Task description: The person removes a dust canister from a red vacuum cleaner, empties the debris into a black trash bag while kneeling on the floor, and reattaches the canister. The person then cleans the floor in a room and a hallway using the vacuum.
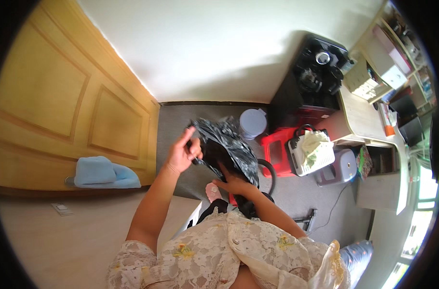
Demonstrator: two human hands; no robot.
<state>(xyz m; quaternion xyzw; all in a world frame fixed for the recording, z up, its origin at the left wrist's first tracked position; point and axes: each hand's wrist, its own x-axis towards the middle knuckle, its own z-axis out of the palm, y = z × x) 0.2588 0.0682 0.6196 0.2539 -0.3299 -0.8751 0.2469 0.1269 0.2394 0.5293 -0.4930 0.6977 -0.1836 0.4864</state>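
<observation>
A black plastic bag (237,144) hangs in front of me, its mouth spread and facing me. My left hand (183,151) grips the left edge of the bag's mouth, index finger raised. At the lower side of the opening is my right hand (235,183), thumb and index finger apart, some fingers hidden against the dark inside. I see nothing held in it. The bag's contents are too dark to make out. Below the bag, one pink slipper (213,192) shows on the grey floor (183,180).
A lidded grey bin (253,123) stands beyond the bag. To the right are a red plastic stool (271,151), a white basket with cloth (311,153) and a grey stool (338,168). A black hose (271,175) curves near my right arm. A wooden door (114,119) stands left.
</observation>
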